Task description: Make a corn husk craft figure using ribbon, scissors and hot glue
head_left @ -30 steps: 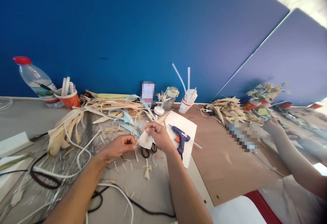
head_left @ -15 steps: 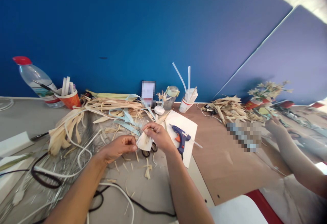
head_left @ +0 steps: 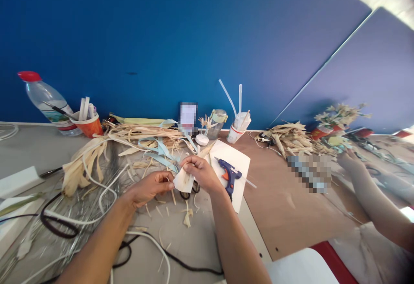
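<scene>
1 cream, fan-shaped, husk-like piece (head_left: 183, 183) is held above the grey, flat desk (head_left: 181, 247). Right hand (head_left: 201, 174): fingers clamped on its upper end, probably steadying it. Left hand (head_left: 152, 187): fingers pinched together at its left edge, grip unclear. Blue plastic glue gun (head_left: 230, 176) lies on white rectangular sheet (head_left: 239, 162), maybe for drips.
</scene>
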A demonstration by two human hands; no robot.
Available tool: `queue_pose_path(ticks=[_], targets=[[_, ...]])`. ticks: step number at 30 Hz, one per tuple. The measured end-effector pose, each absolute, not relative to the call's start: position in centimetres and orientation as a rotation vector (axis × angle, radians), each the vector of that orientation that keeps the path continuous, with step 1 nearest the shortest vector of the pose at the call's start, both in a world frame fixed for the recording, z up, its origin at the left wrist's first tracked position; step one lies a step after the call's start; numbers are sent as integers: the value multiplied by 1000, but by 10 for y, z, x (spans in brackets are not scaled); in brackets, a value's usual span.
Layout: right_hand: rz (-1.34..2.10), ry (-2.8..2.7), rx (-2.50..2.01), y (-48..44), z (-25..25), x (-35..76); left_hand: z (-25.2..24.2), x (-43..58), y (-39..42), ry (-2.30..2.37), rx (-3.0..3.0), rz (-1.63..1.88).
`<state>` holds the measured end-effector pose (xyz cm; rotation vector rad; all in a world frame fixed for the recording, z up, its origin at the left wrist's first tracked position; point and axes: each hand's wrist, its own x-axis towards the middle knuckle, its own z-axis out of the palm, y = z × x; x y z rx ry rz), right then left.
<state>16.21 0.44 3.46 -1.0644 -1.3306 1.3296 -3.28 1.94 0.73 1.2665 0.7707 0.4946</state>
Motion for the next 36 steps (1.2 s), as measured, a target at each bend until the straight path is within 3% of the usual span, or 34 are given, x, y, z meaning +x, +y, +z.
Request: queue_pose_path(ticks=[19,24,30,36], targets=[[1170,-1311,-1206,14,22,169,14,-36,25,1035,1314,661],[1175,-1146,-1158,16,21,171,22,-43,22,868,1500,461],[1238,-1097,-1087,12,27,163,19,-39,22,961,1323,716],[1134,-1264,-1146,7,29,144,19,-32,22,932,1393,638]])
